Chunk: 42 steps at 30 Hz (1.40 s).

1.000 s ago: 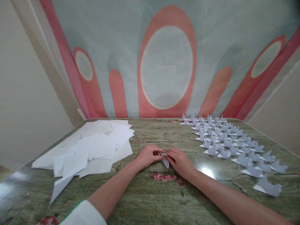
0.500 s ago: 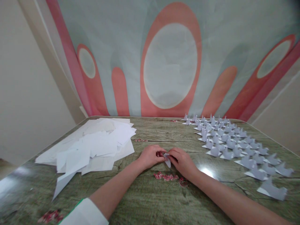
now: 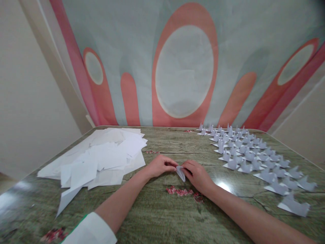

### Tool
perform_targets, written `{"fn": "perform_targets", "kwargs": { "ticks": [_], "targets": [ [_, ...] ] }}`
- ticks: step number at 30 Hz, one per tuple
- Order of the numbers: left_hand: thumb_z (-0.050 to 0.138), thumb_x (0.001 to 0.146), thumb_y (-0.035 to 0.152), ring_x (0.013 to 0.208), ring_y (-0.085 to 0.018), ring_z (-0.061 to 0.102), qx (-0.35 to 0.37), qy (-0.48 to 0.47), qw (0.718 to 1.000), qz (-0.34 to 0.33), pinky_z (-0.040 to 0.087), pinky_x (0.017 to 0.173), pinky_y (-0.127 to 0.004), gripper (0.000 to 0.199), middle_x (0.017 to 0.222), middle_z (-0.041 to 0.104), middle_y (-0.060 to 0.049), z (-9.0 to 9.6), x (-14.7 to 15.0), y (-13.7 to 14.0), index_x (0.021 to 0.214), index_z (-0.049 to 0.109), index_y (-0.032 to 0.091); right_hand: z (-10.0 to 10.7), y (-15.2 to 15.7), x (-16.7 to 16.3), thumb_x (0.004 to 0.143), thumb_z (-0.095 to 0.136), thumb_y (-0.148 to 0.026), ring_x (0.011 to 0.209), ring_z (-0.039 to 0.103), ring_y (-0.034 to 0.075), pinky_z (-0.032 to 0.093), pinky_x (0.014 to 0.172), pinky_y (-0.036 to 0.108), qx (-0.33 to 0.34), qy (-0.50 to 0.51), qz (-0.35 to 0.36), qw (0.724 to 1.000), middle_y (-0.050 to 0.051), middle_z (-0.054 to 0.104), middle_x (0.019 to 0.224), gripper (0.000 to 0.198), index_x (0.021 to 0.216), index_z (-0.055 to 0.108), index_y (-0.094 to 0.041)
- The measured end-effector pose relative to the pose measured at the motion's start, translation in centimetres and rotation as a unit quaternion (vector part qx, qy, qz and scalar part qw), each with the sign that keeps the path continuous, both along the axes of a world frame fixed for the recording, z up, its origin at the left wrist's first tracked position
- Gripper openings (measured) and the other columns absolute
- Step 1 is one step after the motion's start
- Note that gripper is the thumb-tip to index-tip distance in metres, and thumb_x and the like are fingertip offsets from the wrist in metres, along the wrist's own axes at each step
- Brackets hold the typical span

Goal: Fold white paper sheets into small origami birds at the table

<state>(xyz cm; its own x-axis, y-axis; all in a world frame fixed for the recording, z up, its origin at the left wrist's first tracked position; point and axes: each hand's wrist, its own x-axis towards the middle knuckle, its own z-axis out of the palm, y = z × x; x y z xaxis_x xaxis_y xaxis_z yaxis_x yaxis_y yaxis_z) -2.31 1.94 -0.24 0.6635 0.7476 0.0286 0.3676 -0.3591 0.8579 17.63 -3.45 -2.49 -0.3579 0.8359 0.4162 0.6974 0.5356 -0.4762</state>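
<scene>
A small folded piece of white paper point(image 3: 180, 173) is held above the middle of the wooden-look table. My right hand point(image 3: 198, 174) pinches its right side between thumb and fingers. From the other side, my left hand point(image 3: 161, 166) has its thumb and fingertips closed at the paper's upper left edge. Part of the paper is hidden behind the fingers. Over to the right stand rows of white folded paper birds point(image 3: 250, 156). On the left lies a loose pile of white paper sheets point(image 3: 109, 154), with one sheet tilting off its near side.
The table point(image 3: 152, 217) has a wood-grain top with printed red flowers point(image 3: 180, 191). Behind its far edge rises a printed backdrop point(image 3: 137, 40) in grey-green and coral. Pale walls flank both sides.
My left hand has shifted slightly left and its fingers have straightened, baring more of the folded paper. My right hand keeps its hold almost in place.
</scene>
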Motion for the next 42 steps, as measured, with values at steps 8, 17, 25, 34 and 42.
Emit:
{"fn": "perform_targets", "kwargs": {
  "ticks": [8,17,25,34,42],
  "targets": [
    [0.07,0.068,0.028,0.065,-0.012,0.056,0.034,-0.011,0.999,0.015,0.042,0.061,-0.019,0.019,0.07,0.066,-0.002,-0.5,0.7,0.3,0.08,0.072,0.014,-0.1,0.1,0.1,0.088,0.048,-0.023,0.078,0.054,0.017,0.043,0.071,0.028,0.007,-0.005,0.011,1.0,0.004,0.059,0.078,0.017,0.08,0.062,-0.019],
    [0.07,0.067,0.031,0.051,-0.008,0.047,0.055,-0.013,0.997,0.055,0.035,0.049,-0.017,0.021,0.058,0.059,0.001,-1.0,1.0,-0.3,0.071,0.066,0.011,0.0,0.1,0.0,0.087,0.049,-0.02,0.075,0.054,0.016,0.043,0.068,0.026,-0.001,0.002,0.004,1.0,0.003,0.058,0.077,0.015,0.079,0.061,-0.019],
    [0.07,0.068,0.036,0.053,-0.008,0.046,0.082,-0.003,0.995,0.05,0.034,0.051,-0.017,0.023,0.059,0.058,0.002,-0.9,0.9,-0.5,0.069,0.066,0.013,-0.2,0.3,0.0,0.087,0.049,-0.02,0.075,0.053,0.016,0.042,0.068,0.026,-0.002,0.006,-0.002,1.0,0.003,0.057,0.076,0.015,0.076,0.06,-0.018],
    [0.069,0.07,0.036,0.06,-0.009,0.049,0.072,-0.019,0.997,0.022,0.037,0.056,-0.018,0.022,0.067,0.061,0.0,-0.1,0.7,-0.7,0.071,0.067,0.014,0.0,0.2,0.1,0.088,0.047,-0.022,0.073,0.053,0.016,0.042,0.067,0.027,0.0,0.01,0.001,1.0,0.003,0.056,0.075,0.017,0.075,0.059,-0.019],
    [0.065,0.073,0.032,0.059,-0.011,0.056,0.018,-0.041,0.998,0.032,0.043,0.057,-0.019,0.023,0.069,0.066,-0.003,-0.5,0.6,-0.5,0.082,0.066,0.01,-0.1,0.2,0.1,0.088,0.047,-0.022,0.075,0.053,0.016,0.042,0.068,0.027,-0.006,0.009,0.002,1.0,0.003,0.057,0.077,0.017,0.077,0.06,-0.018]
  ]
}}
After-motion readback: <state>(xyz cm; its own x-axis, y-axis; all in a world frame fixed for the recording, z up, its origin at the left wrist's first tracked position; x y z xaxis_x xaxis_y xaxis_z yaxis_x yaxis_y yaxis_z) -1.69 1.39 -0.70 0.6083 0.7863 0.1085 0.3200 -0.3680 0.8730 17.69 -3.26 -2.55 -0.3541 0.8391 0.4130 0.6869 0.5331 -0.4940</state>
